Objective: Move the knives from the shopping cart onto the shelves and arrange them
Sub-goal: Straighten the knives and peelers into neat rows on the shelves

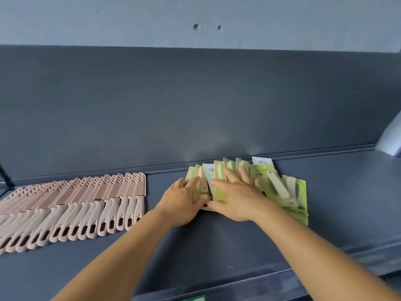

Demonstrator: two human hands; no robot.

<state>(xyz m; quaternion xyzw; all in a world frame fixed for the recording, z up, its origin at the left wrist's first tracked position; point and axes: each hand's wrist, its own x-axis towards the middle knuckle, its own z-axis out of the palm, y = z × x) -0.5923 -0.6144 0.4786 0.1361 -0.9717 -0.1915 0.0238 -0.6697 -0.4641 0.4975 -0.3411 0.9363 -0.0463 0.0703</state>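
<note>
Your left hand [184, 199] lies flat with fingers extended against the left end of the fanned green-carded knives [256, 185], and your right hand [236, 197] presses open-palmed on their middle; neither grips anything. The packs sit on the dark shelf [336, 192] against its back edge, well apart from the tidy overlapping row of pink sheathed knives [76, 205] at left. To square this batch, I'd keep the palms flat, nudge the cards sideways together and match the pink row's even overlap. Barcodes show on the white card tops; the print is too blurred to read, and no brand is legible.
</note>
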